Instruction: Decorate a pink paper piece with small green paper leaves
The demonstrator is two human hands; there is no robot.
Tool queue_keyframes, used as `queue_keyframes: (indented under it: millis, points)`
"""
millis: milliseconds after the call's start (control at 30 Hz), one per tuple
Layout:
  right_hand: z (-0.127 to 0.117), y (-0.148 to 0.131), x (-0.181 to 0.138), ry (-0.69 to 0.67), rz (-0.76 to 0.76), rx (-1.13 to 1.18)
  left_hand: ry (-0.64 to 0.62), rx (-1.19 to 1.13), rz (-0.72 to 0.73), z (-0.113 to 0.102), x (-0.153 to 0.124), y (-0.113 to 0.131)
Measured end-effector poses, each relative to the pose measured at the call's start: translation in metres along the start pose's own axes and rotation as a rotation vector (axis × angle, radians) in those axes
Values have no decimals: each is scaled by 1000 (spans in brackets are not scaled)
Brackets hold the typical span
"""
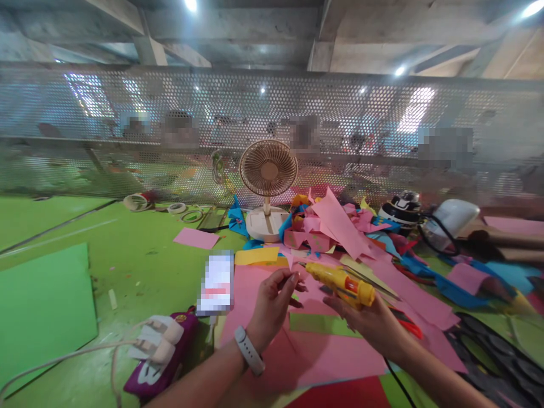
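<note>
In the head view, my right hand [369, 320] is wrapped round a yellow hot glue gun [335, 279], its nozzle pointing left. My left hand [274, 300] is just left of the nozzle, thumb and fingertips pinched together. Whatever sits in that pinch is too small to make out. Beneath both hands lie large pink paper sheets [335, 357], with a light green paper strip [318, 324] across them. A yellow paper strip [256, 256] lies beyond my left hand. From the glue gun's side a dark cord runs down past my right forearm.
A small fan [268, 170] stands before a perforated metal screen [178, 170]. Pink and blue paper scraps [340, 221] pile up beside it. A phone [216, 283], purple pouch [164, 362] with white plugs, green sheet [46, 317] and black tray [501, 362] surround the hands.
</note>
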State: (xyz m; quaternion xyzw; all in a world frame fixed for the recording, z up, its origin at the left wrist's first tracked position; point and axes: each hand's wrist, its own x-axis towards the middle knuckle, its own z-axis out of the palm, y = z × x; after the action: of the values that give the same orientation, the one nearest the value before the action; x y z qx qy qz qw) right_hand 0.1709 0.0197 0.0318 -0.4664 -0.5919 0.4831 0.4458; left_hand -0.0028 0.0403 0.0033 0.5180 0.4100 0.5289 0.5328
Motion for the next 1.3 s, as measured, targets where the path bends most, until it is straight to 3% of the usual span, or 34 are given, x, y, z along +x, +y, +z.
queue_keyframes:
  millis: [933, 1300]
  points:
    - [-4, 14, 2, -37, -46, -43, -5, -3, 22, -1, 1, -3]
    - [-2, 6, 1, -26, 40, -66, 2, 13, 10, -1, 1, -2]
